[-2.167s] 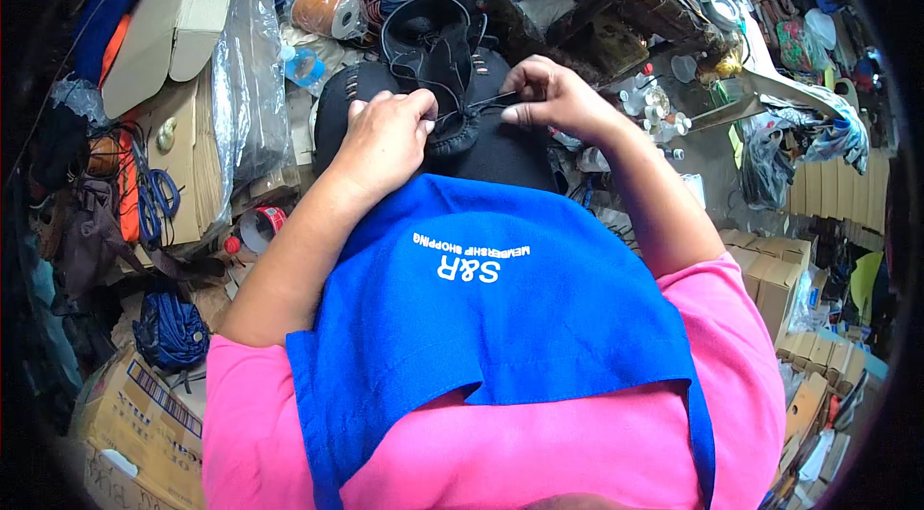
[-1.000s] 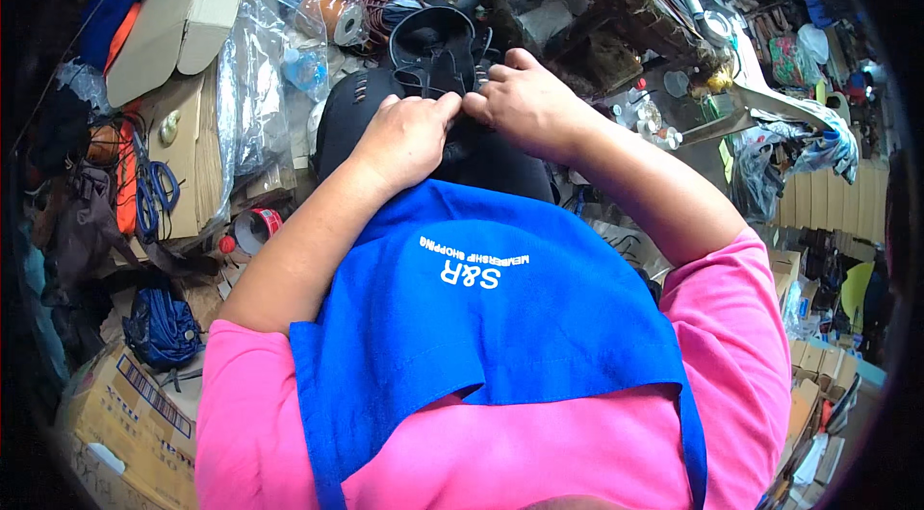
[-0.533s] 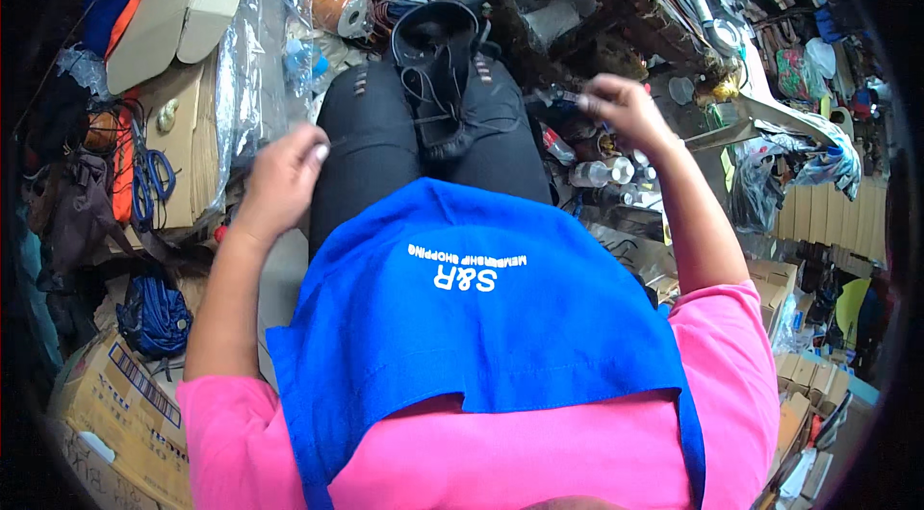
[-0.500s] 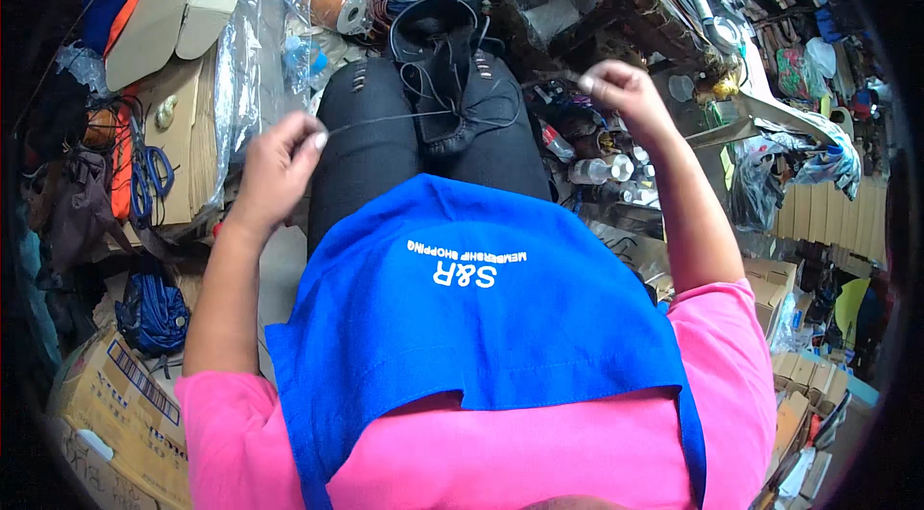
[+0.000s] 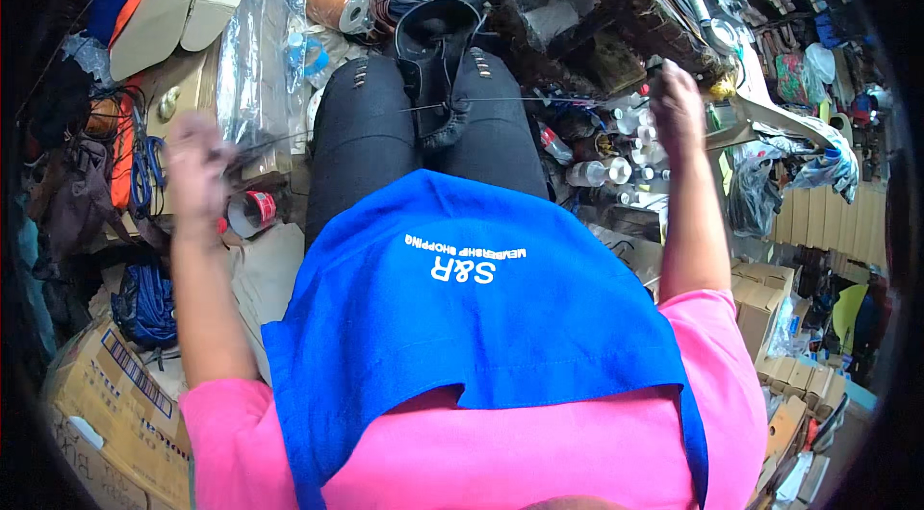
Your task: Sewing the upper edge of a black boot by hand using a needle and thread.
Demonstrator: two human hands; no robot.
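A black shoe [image 5: 435, 63] is wedged between my knees, its rounded open end facing away from me. Dark thread [image 5: 496, 100] runs out of it to both sides in a nearly straight, taut line. My left hand [image 5: 197, 168], blurred by motion, is closed on one end of the thread, well out past my left thigh. Out to the right, my right hand [image 5: 679, 106] is closed in a fist around the other end. How the thread passes through the shoe is too small to make out.
Beside my left leg lies a bottle with a red label [image 5: 254, 210]. Clear plastic bottles [image 5: 599, 171] crowd the floor on the right. An orange spool [image 5: 337, 5] sits beyond my knees, cardboard [image 5: 183, 5] leans at far left, and a box [image 5: 120, 414] stands at near left.
Both hands have moved outward, away from the shoe. The slack loops of thread have drawn out into a taut line. The red-labelled bottle has come into view by my left arm.
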